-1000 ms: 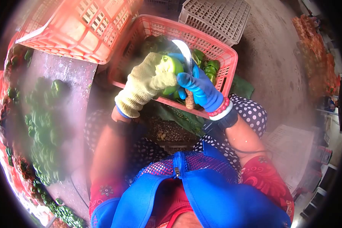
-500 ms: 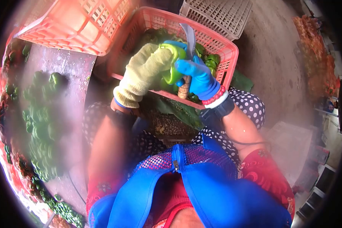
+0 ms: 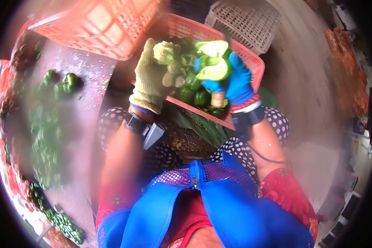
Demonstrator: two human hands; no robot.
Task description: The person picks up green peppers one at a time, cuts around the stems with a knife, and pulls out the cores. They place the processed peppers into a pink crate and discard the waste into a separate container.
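Note:
My left hand point(image 3: 148, 84), in a pale knitted glove, pinches the whitish seed core point(image 3: 164, 53) of a pepper between thumb and fingers. In a blue glove, my right hand point(image 3: 239, 82) grips a split green bell pepper point(image 3: 214, 68), its pale inside facing up. That same hand also keeps a knife, whose wooden handle point(image 3: 218, 99) shows below the pepper; the blade points away and is blurred. Both hands are above a red plastic crate point(image 3: 258, 68) containing green peppers point(image 3: 201, 98).
An orange-red crate point(image 3: 99, 31) stands at upper left, beside a surface with scattered seeds and green peppers point(image 3: 70, 82). Behind the red crate is a grey slatted crate point(image 3: 246, 25). Many green peppers point(image 3: 45, 140) lie along the left, partly blurred.
The pepper has come open and its seed core is now in my left hand, which has drawn away leftward. My right hand now holds the split pepper along with the knife.

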